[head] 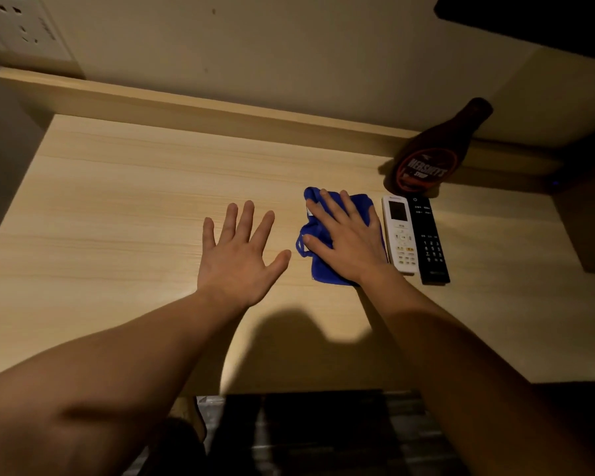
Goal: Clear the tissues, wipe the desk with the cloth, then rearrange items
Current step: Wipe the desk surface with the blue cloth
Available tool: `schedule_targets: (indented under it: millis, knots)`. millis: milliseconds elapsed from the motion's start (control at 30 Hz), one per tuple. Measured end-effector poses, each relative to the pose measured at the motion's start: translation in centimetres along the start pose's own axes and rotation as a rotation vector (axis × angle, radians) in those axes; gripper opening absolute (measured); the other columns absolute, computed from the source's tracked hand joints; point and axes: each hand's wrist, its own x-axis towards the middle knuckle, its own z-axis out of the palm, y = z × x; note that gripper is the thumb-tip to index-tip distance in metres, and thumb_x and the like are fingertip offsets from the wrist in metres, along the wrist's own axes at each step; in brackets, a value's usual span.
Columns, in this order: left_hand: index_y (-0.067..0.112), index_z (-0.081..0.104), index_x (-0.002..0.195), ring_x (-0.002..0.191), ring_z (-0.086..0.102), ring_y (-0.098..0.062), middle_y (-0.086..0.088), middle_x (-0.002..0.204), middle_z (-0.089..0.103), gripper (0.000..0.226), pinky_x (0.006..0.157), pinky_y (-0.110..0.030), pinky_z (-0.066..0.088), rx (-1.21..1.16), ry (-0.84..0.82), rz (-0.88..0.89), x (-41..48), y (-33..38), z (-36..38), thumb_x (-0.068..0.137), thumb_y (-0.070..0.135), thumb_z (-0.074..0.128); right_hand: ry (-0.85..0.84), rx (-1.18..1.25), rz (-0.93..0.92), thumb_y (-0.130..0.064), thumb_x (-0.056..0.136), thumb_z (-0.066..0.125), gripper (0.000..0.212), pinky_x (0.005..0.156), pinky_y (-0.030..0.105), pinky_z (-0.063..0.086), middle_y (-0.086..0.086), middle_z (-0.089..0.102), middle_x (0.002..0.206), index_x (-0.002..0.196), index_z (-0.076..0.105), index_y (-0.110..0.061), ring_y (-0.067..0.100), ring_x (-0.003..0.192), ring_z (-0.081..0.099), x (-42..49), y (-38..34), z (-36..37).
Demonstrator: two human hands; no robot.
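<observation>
A blue cloth [325,269] lies crumpled on the light wooden desk [117,207], right of centre. My right hand [344,240] lies flat on top of the cloth with its fingers straight and spread. My left hand [237,255] is spread open just left of the cloth, palm down over the bare desk. Right beside the cloth lie a white remote [401,233] and a black remote [428,240], side by side. No tissues are in view.
A brown syrup bottle [437,156] stands at the back right, behind the remotes. A raised wooden ledge [193,111] runs along the wall. A wall socket [24,25] is at the top left. The desk's front edge is near my forearms.
</observation>
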Motion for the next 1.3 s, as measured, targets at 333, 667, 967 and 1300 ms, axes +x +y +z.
schedule_targets:
  millis: [333, 667, 967, 1300]
  knots:
    - [0.04, 0.001, 0.167, 0.162, -0.014, -0.026, -0.001, 0.177, -0.008, 0.084, 0.127, -0.062, -0.006, 0.003, 0.041, 0.003, 0.0, -0.1, 0.5, 0.094, 0.082, 0.009, -0.008, -0.004, 0.034, -0.075, 0.097, 0.024, 0.073, 0.121, 0.069, 0.004, -0.015, -0.001, 0.172, 0.16, 0.0, -0.049, 0.019, 0.159, -0.008, -7.5, -1.7, 1.6]
    - [0.039, 0.002, 0.167, 0.163, -0.012, -0.029, -0.003, 0.177, -0.006, 0.087, 0.127, -0.064, -0.005, 0.006, 0.05, 0.023, -0.1, -0.3, 0.4, 0.093, 0.084, 0.005, -0.006, -0.008, 0.012, -0.066, 0.102, 0.022, 0.065, 0.125, 0.06, 0.005, -0.014, 0.001, 0.172, 0.162, 0.005, -0.046, 0.018, 0.159, -0.007, -15.1, -3.1, 2.9]
    - [0.038, 0.003, 0.167, 0.162, -0.013, -0.03, -0.005, 0.177, -0.008, 0.083, 0.125, -0.063, -0.008, -0.011, -0.052, 0.042, 0.6, -1.0, -0.5, 0.096, 0.081, 0.013, 0.02, 0.143, 0.054, -0.042, 0.11, 0.035, 0.05, 0.122, 0.039, 0.018, -0.016, 0.018, 0.169, 0.16, 0.028, -0.039, 0.01, 0.158, 0.007, -19.9, -4.3, 3.0]
    - [0.008, 0.069, 0.114, 0.1, 0.057, -0.023, -0.012, 0.109, 0.07, 0.033, 0.082, -0.032, 0.044, -1.465, -0.317, -0.374, -15.6, 2.6, -2.6, 0.107, 0.037, 0.055, -0.025, 0.216, 0.162, -0.042, 0.108, 0.031, 0.047, 0.118, 0.033, 0.027, -0.016, 0.032, 0.165, 0.153, 0.045, -0.038, 0.003, 0.154, 0.02, -21.0, -11.9, -3.2]
